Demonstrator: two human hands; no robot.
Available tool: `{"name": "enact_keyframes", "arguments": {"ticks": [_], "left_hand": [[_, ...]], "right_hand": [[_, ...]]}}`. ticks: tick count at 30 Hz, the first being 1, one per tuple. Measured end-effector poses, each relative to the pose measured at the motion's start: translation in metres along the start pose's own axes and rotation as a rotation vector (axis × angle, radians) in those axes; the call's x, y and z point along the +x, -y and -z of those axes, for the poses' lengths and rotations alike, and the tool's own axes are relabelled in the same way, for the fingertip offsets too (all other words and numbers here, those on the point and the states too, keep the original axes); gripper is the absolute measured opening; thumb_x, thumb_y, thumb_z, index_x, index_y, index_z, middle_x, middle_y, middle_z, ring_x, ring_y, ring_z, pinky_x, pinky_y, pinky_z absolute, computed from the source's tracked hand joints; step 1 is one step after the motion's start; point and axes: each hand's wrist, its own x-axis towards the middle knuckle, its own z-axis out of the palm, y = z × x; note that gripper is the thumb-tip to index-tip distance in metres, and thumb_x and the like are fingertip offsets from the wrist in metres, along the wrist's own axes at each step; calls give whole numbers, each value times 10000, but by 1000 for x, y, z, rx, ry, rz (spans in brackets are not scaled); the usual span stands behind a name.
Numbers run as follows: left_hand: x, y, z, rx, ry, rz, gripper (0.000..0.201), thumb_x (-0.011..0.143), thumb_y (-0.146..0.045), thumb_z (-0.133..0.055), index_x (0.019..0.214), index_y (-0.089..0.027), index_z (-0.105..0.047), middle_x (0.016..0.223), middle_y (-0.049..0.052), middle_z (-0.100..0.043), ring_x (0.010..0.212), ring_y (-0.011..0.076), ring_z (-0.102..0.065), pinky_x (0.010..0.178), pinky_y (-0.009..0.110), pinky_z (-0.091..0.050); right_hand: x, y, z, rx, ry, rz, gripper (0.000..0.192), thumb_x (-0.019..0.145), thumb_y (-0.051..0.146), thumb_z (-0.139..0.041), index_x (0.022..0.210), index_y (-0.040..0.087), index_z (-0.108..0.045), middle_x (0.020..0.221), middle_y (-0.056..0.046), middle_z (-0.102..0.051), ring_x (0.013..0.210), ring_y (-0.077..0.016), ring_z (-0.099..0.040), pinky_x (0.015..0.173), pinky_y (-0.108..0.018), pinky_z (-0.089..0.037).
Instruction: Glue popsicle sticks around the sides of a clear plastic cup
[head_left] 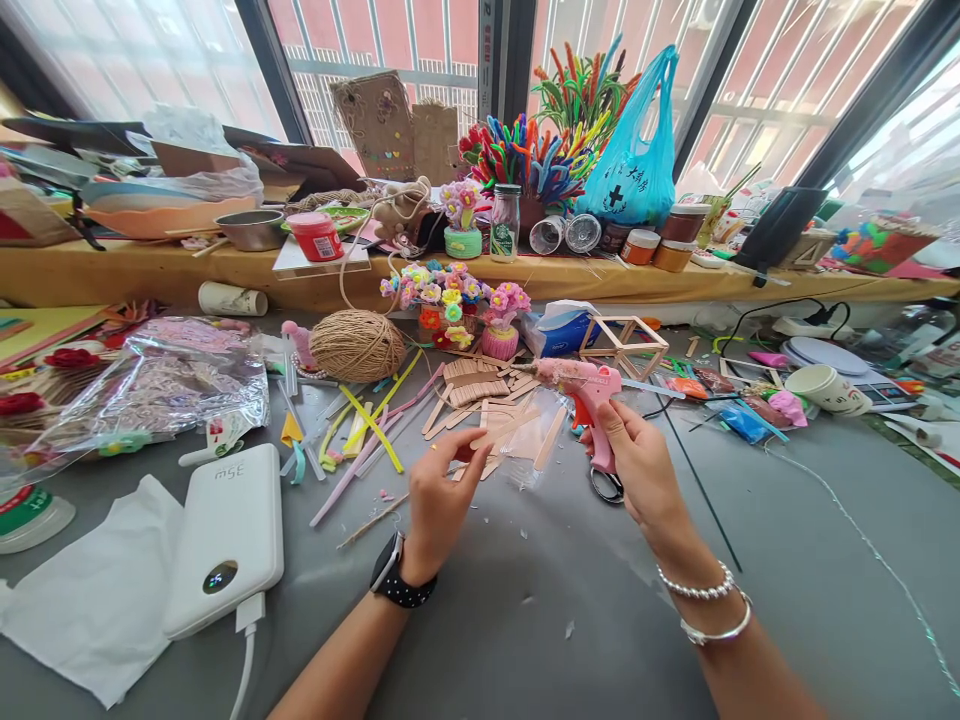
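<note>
One pink glue gun, one ball of twine, one white power bank, two bracelets.

In my right hand I hold a pink glue gun, my fingers wrapped round its grip so that the body sits level above the grey worktop, well in from the near edge, and the nozzle points left. Its trigger shows red just under the barrel. My left hand pinches a pale wooden craft stick by its near end between thumb and fingertips; the stick runs flat and slanting up to the right, its far end lying close below the gun's nozzle, over a loose heap of like sticks.
</note>
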Motion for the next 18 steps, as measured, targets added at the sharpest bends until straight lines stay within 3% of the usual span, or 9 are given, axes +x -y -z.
{"name": "enact_keyframes", "arguments": {"ticks": [7, 12, 18], "left_hand": [[0, 3, -1, 23, 30, -2, 151, 777, -280, -577, 870, -179, -640, 767, 22, -687, 607, 119, -613, 643, 240, -494], [0, 3, -1, 16, 21, 0, 147, 771, -289, -583, 857, -188, -648, 751, 19, -686, 598, 122, -610, 636, 243, -499], [0, 2, -1, -8, 12, -4, 141, 759, -282, -599, 843, -187, -660, 763, 24, -697, 603, 126, -618, 632, 239, -501]], "right_hand": [[0, 4, 0, -297, -7, 43, 402, 556, 488, -703, 763, 177, -555, 562, 35, -532, 469, -98, -434, 430, -225, -345], [-4, 9, -3, -489, -86, 111, 299, 575, 449, -659, 606, 195, -506, 473, 39, -487, 423, -102, -395, 406, -242, -307], [-8, 6, -3, -688, -70, 269, 246, 631, 432, -610, 673, 196, -553, 516, 0, -554, 423, -124, -438, 416, -259, -305]]}}
